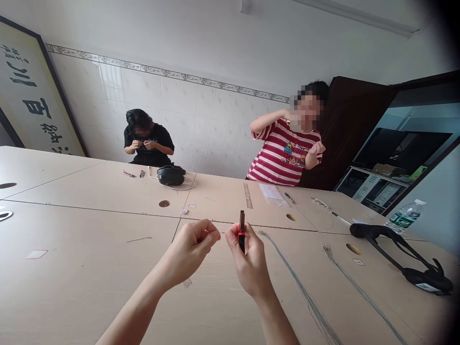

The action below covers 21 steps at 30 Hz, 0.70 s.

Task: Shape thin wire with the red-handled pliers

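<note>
Just below the frame's centre, the right hand [250,261] has its grip round a slim, dark tool with a red band [242,230], upright. Beside it, the left hand's [194,248] grip is pinched narrow; I cannot tell whether anything is inside. Thin grey-blue strands [294,279] lie lower right.

Looks like an office or meeting room doubling as a handwork space, judging by joined wood-look tables [104,297] with round cable holes [164,203], framed calligraphy [39,93], a half-tiled wall [208,127] and laid-out bundles of thin strands [302,282].
</note>
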Motion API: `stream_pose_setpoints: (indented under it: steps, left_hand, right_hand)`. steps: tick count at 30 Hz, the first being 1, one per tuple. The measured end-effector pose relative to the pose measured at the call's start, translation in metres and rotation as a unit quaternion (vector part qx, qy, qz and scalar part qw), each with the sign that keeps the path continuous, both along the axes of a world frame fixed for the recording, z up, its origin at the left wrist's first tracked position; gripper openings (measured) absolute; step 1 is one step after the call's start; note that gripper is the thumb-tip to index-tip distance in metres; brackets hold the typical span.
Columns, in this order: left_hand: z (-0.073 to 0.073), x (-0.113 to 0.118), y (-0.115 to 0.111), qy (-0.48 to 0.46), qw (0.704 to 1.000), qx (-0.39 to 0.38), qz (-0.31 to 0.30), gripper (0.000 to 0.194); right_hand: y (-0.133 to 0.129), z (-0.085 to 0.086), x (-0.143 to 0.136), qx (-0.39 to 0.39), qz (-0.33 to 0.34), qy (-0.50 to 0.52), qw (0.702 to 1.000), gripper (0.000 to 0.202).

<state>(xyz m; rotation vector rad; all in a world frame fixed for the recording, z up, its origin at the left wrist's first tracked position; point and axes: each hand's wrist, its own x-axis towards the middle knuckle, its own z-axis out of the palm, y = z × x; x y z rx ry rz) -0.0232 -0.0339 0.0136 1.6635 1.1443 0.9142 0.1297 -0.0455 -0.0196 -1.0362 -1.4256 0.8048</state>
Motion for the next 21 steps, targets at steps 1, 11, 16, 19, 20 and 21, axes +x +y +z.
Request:
stream_pose_setpoints:
  steps: [1,11,16,19,20,21]
  left_hand:
    - [-0.0001,-0.0003,0.0002,-0.005,1.0,-0.001,0.0,0.026]
    - [0.0028,-0.0008,0.0017,-0.005,0.999,-0.005,0.032,0.029]
    - [0.0011,-0.0022,0.0034,-0.012,1.0,-0.016,0.023,0.028]
    - [-0.0002,-0.0024,0.0042,-0.013,0.999,-0.023,0.025,0.027]
    - [-0.0003,-0.0023,0.0044,-0.013,0.999,-0.024,0.026,0.027]
    - [-0.0002,-0.0022,0.0046,-0.013,0.999,-0.024,0.028,0.027]
  right_hand:
    - [0.0,0.0004,0.0004,0.001,0.002,-0.002,1.0,0.028]
    - [-0.0016,0.0029,0.0006,0.004,0.025,-0.022,0.999,0.026]
    - [-0.0017,0.0032,0.0005,0.021,0.027,-0.035,0.999,0.025]
    - [-0.0025,0.0026,0.0005,0.018,0.028,-0.04,0.999,0.025]
    - [-0.0027,0.0025,0.0006,0.016,0.028,-0.039,0.999,0.025]
    - [-0.003,0.0026,0.0008,0.013,0.027,-0.037,0.999,0.024]
